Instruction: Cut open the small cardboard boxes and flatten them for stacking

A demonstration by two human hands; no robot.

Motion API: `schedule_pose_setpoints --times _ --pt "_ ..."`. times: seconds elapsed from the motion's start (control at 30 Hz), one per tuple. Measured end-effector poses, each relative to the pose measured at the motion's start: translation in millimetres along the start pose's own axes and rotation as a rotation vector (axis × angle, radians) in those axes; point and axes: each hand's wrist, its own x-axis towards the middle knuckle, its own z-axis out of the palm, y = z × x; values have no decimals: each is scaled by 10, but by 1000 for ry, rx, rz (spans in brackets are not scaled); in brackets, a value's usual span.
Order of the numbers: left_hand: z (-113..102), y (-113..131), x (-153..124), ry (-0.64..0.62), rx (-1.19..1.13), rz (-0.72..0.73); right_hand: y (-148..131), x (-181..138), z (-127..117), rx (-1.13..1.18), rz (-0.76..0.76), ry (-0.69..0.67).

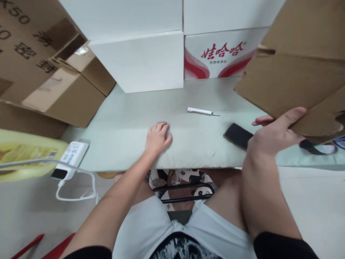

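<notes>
My right hand (271, 135) grips the lower edge of a brown cardboard box (302, 79), held tilted above the right side of the table. Its thumb lies on the near face; most of the other fingers are hidden behind the cardboard. My left hand (158, 137) rests palm down on the pale green tabletop (129, 133), fingers loosely bent and holding nothing. Between the hands lies a slim white tool with a thin metal tip (199, 111). A black phone (238, 135) is on the table just left of my right wrist.
White cartons (151, 63) line the back, one with red lettering (222, 52). Brown boxes (72, 93) stand at the left, near a yellow jug (27, 154) and a white power bank (70, 160) with a cable. Dark items (318, 147) sit under the raised box.
</notes>
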Motion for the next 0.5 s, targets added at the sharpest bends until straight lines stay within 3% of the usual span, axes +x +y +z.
schedule_pose_setpoints --times 0.13,0.23,0.37,0.5 --pt "6 21 -26 15 -20 1 132 248 -174 -283 -5 -206" --pt "-2 38 -42 23 -31 11 161 452 -245 -488 30 -286" --pt "-13 52 -49 27 -38 12 88 741 -250 -636 -52 -309" --pt "-20 51 -49 25 -28 17 -99 894 -276 -591 -102 -229"
